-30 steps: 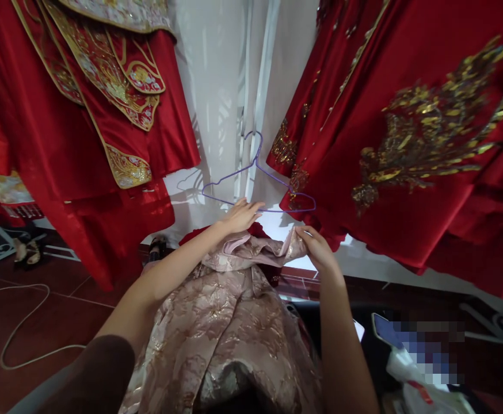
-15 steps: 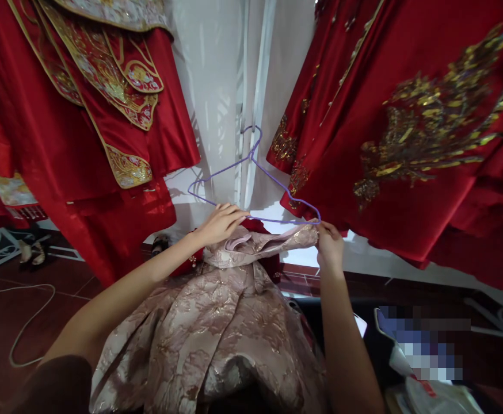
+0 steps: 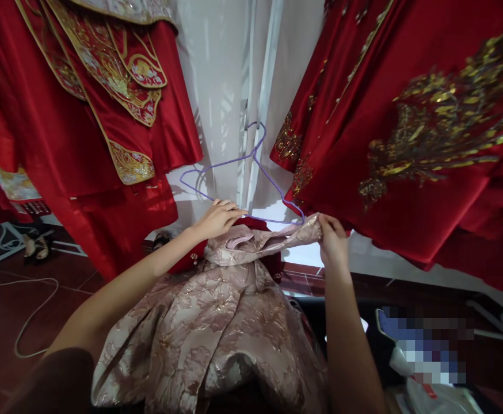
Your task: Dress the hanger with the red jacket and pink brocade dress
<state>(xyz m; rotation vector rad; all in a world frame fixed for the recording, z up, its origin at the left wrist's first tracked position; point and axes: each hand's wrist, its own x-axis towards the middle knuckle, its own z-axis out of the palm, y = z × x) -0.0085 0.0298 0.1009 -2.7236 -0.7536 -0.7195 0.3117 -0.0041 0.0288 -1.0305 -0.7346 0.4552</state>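
A purple wire hanger is tilted in front of the wall, its hook pointing up. My left hand is closed around the hanger's bottom bar. Below it spreads a pale pink brocade garment with a shiny raised floral pattern. Its gathered upper band is stretched to the right, where my right hand pinches the end. The hanger's right corner lies against this band, a little left of my right fingers. Whether my left fingers also grip the cloth is hidden.
Red gold-embroidered garments hang on the left and on the right. A white pole stands between them. A cable and shoes are on the floor at left. Plastic-wrapped items lie at lower right.
The hanger has shifted left, so its right corner has come away from my right hand. My right hand has drawn the end of the band slightly right and up. My left hand has hardly moved.
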